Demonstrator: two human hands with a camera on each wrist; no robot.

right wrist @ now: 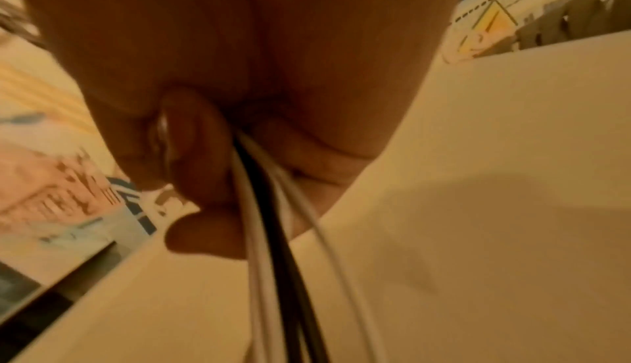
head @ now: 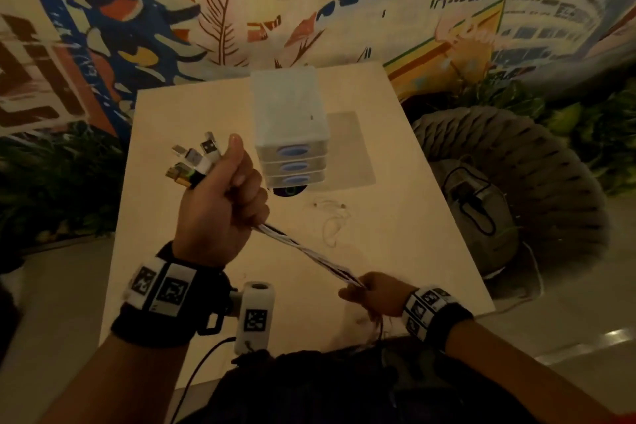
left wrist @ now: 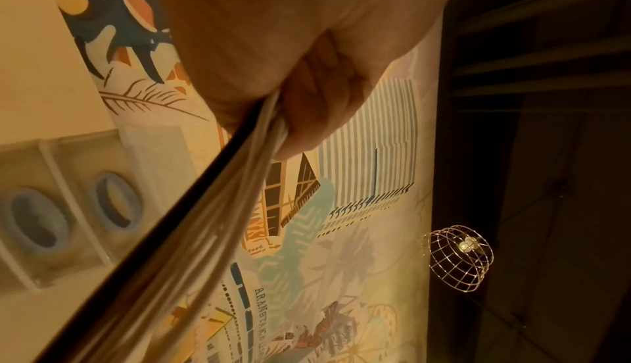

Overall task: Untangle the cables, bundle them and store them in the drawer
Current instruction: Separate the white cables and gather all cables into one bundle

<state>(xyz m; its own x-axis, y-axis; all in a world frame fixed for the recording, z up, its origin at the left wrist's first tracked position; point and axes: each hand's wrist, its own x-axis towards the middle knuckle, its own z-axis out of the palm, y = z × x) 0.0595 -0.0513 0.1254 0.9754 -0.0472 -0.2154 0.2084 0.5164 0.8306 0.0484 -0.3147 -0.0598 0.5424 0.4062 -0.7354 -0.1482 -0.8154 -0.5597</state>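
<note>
My left hand point(head: 225, 196) grips a bundle of white and black cables point(head: 309, 253) in a fist, raised above the table. Several USB plugs point(head: 194, 160) stick out above the fist. The cables run taut down to my right hand point(head: 370, 293), which holds them near the table's front edge. In the left wrist view the cable bundle point(left wrist: 191, 223) leaves the curled fingers point(left wrist: 317, 104). In the right wrist view white and black cables point(right wrist: 273, 234) pass between the closed fingers point(right wrist: 201, 169). A translucent three-drawer unit point(head: 290, 134) with blue handles stands at the table's middle back, all drawers closed.
A thin white cable point(head: 332, 220) lies loose on the pale table point(head: 413, 234) in front of the drawers. A dark round object point(head: 289, 190) sits under the drawer unit's front. A woven pouf with a grey bag point(head: 481, 210) stands to the right. A painted mural wall is behind.
</note>
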